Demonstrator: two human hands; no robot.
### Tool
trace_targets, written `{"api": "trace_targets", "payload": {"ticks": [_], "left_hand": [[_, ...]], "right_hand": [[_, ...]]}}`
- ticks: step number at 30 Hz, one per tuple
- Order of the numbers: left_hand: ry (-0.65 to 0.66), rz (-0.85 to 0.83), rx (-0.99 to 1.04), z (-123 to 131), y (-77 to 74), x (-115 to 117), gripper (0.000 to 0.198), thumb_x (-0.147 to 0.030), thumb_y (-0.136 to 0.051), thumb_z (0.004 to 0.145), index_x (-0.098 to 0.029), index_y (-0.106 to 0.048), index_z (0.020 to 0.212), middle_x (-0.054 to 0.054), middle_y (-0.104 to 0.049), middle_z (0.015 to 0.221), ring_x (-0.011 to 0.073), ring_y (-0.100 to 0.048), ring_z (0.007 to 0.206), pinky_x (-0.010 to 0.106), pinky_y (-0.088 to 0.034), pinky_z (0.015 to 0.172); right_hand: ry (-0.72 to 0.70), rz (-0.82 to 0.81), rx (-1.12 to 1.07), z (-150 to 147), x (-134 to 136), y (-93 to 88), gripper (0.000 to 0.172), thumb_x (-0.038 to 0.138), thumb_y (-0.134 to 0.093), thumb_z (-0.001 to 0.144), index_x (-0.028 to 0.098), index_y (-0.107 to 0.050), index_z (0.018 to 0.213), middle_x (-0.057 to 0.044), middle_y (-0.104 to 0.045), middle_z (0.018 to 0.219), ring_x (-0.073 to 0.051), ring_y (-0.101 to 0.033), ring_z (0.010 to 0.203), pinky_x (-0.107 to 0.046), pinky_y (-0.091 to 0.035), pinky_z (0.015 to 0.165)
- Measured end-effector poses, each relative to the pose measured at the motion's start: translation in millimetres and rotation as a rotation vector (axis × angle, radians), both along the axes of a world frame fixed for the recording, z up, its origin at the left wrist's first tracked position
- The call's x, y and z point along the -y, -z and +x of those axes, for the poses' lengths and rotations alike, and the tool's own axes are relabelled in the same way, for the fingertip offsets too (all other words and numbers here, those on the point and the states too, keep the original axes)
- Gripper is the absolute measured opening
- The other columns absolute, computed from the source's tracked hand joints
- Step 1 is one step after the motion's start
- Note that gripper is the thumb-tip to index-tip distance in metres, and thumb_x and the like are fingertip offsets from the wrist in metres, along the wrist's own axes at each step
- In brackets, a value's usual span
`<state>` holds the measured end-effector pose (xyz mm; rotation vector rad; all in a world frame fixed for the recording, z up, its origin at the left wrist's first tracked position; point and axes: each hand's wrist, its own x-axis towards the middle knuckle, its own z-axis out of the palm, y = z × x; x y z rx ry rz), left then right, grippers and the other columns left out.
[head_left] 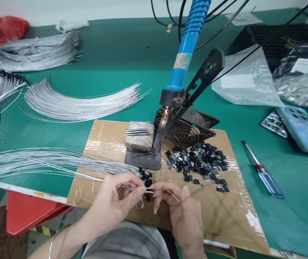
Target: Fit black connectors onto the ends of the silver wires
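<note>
My left hand [121, 196] pinches the stripped end of a thin grey wire [48, 163] from the bundle fanned out to the left. My right hand [179, 207] meets it fingertip to fingertip and pinches a thin silvery solder strand that curls over its knuckles. Both hands hover over the near edge of a taped cardboard sheet [240, 212]. A few small black parts [145, 176] lie just beyond the fingertips. A larger heap of small black components [199, 162] lies to the right. A blue-handled soldering iron [188, 46] leans in its black stand [148, 158] behind the hands.
More grey wire bundles [81, 102] lie on the green table at left and back left. A sponge block [140, 138] and a small fan [183, 131] sit by the stand. A screwdriver [263, 171], plastic bags [245, 81], a phone [302, 127] are at right.
</note>
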<state>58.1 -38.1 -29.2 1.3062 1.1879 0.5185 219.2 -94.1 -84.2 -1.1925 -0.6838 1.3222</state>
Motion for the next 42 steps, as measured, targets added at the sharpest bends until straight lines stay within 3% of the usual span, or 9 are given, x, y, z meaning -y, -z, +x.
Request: {"api": "trace_targets", "payload": {"ticks": [2,6,9,19,28,38,42], "left_hand": [[-0.016,0.004,0.003,1,-1.3,0,0.020,-0.030,-0.063,0.091,-0.015,-0.069,0.079,0.004,-0.065,0.069,0.0148,-0.055,0.064,0.025,-0.042,0.057],[-0.038,-0.011,0.013,1,-2.1,0,0.021,-0.031,-0.064,0.091,-0.014,-0.070,0.080,0.004,-0.067,0.070,0.0145,-0.054,0.063,0.025,-0.041,0.057],[-0.052,-0.024,0.016,2,-0.9,-1,0.021,-0.032,-0.066,0.090,-0.014,-0.070,0.080,0.004,-0.066,0.068,0.0133,-0.052,0.061,0.024,-0.038,0.054],[-0.064,-0.049,-0.012,3,4.2,3,0.029,-0.041,-0.067,0.088,-0.015,-0.066,0.076,0.002,-0.060,0.063,0.0122,-0.048,0.056,0.024,-0.035,0.050],[-0.079,-0.001,-0.025,2,6.4,6,0.028,-0.042,-0.069,0.088,-0.017,-0.067,0.076,0.002,-0.062,0.064,0.0140,-0.053,0.057,0.023,-0.039,0.049],[0.008,-0.104,-0.047,-1,5.6,4,0.025,-0.038,-0.071,0.086,-0.016,-0.065,0.077,-0.002,-0.052,0.060,0.0101,-0.035,0.052,0.025,-0.022,0.047],[-0.002,-0.106,-0.033,1,4.4,2,0.026,-0.039,-0.071,0.086,-0.016,-0.064,0.076,-0.001,-0.052,0.060,0.0111,-0.038,0.054,0.025,-0.025,0.050]], "right_hand": [[-0.007,0.041,-0.008,3,1,4.5,0.051,0.050,-0.041,0.103,0.019,-0.080,0.092,-0.006,-0.067,0.073,-0.015,-0.062,0.059,-0.025,-0.053,0.051],[-0.025,0.113,0.109,4,1,7.0,0.021,0.031,-0.062,0.097,0.023,-0.081,0.096,-0.002,-0.068,0.071,-0.012,-0.063,0.054,-0.020,-0.053,0.049],[-0.019,0.106,0.141,0,-1,4.1,0.012,0.026,-0.070,0.091,0.025,-0.082,0.095,-0.001,-0.069,0.071,-0.011,-0.063,0.052,-0.019,-0.053,0.048],[-0.021,0.041,-0.156,-9,1,10.1,0.009,0.024,-0.075,0.087,0.025,-0.083,0.092,-0.002,-0.072,0.070,-0.009,-0.059,0.045,-0.016,-0.051,0.040],[-0.055,-0.020,-0.147,-8,1,10.1,0.014,0.033,-0.077,0.085,0.020,-0.082,0.087,-0.002,-0.068,0.065,-0.009,-0.056,0.041,-0.018,-0.048,0.036],[-0.192,-0.112,-0.300,6,-4,7.8,0.012,0.032,-0.080,0.083,0.020,-0.081,0.080,0.000,-0.067,0.061,-0.007,-0.053,0.043,-0.016,-0.046,0.040],[-0.194,-0.125,-0.322,7,-4,6.7,0.011,0.032,-0.081,0.082,0.021,-0.082,0.082,0.000,-0.068,0.062,-0.007,-0.053,0.042,-0.016,-0.046,0.040]]}}
